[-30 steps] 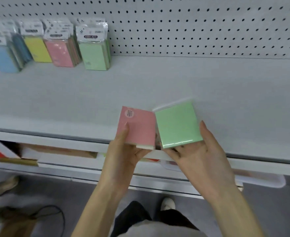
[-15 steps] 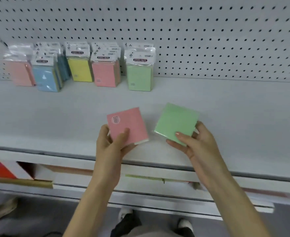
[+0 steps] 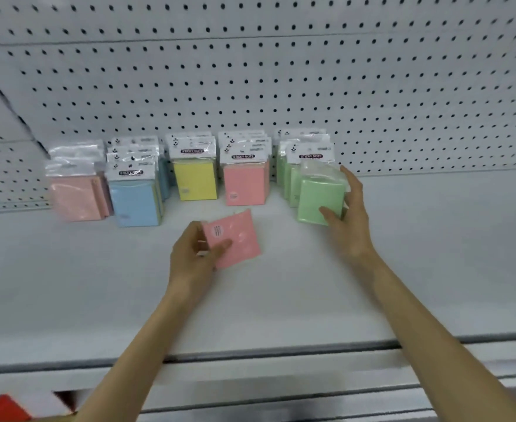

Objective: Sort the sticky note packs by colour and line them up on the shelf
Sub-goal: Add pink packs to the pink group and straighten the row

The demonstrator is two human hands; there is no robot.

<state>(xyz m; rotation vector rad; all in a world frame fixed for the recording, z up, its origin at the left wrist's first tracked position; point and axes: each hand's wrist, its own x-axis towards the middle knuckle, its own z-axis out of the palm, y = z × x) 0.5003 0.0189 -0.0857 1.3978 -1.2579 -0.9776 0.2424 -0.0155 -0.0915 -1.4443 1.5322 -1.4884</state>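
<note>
Her right hand (image 3: 346, 214) grips a green sticky note pack (image 3: 319, 197) upright at the front of the green row (image 3: 290, 181) on the white shelf (image 3: 281, 300). The left hand (image 3: 194, 254) pinches a pink pack (image 3: 235, 239), tilted, just before the pink row (image 3: 244, 184).

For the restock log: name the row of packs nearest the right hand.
The green row, rightmost of five and the only green one; the right hand holds a green pack just in front of it.
</note>
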